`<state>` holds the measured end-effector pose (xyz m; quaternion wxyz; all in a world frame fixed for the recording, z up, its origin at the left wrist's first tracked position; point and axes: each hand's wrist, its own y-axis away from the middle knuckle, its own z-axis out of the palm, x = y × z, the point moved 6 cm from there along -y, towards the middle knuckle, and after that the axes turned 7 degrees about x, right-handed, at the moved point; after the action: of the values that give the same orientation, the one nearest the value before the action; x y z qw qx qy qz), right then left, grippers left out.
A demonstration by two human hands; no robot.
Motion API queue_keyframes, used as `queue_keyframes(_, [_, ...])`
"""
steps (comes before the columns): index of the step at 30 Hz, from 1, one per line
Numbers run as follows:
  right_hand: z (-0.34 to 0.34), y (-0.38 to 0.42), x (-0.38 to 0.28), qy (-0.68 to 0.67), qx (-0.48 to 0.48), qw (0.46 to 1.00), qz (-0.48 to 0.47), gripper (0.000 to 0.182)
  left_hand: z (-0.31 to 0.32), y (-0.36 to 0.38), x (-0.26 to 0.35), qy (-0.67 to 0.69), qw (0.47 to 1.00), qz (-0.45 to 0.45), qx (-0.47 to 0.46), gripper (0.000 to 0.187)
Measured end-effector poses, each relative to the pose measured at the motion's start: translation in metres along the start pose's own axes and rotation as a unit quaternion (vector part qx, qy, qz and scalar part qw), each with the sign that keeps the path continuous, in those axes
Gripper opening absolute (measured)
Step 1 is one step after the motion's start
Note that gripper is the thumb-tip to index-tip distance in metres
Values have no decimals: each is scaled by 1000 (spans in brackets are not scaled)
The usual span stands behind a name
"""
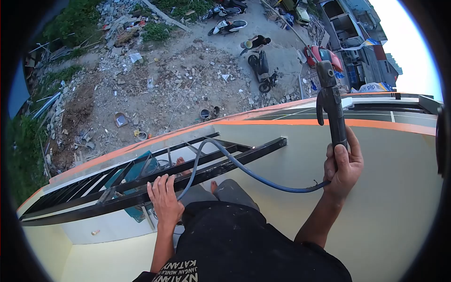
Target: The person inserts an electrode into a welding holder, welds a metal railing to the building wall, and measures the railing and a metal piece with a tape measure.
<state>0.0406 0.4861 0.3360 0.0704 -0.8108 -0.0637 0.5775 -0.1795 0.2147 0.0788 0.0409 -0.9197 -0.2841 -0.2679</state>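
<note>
In my right hand (345, 167) is a dark welding electrode holder (334, 110), held upright with its head at the top and its lever on the left side. A thin rod (287, 24) appears to extend from its jaw toward the upper left. The blue welding cable (256, 175) leaves the handle, loops over the frame and drops behind my left hand. Fingers of my left hand (165, 199) are curled over the edge of a black metal frame (211, 173), which has several crossbars. My thumb is near the cable.
A wall edge with an orange stripe (300, 122) borders a drop to rubble-strewn ground (164, 89). Below are a person (258, 42), a dark motorcycle (263, 70) and a red car (329, 58). Green material (136, 211) hangs beneath the frame. My bare feet show between the bars.
</note>
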Motion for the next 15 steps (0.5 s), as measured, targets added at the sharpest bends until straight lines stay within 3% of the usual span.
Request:
queue_keyframes(5, [-18, 15, 7, -113, -12, 993, -4, 50, 8, 4, 0, -41, 997, 24, 57, 70])
queue_keyframes(11, [-30, 29, 15, -263, -71, 961, -46, 48, 5, 16, 0, 18, 982, 45, 185, 70])
queue_keyframes(13, [-39, 34, 18, -309, -90, 944, -67, 47, 4, 31, 6, 3, 970, 39, 240, 63])
queue_keyframes(15, [-51, 42, 15, -341, -109, 930, -84, 47, 4, 57, 28, -8, 957, 21, 288, 43])
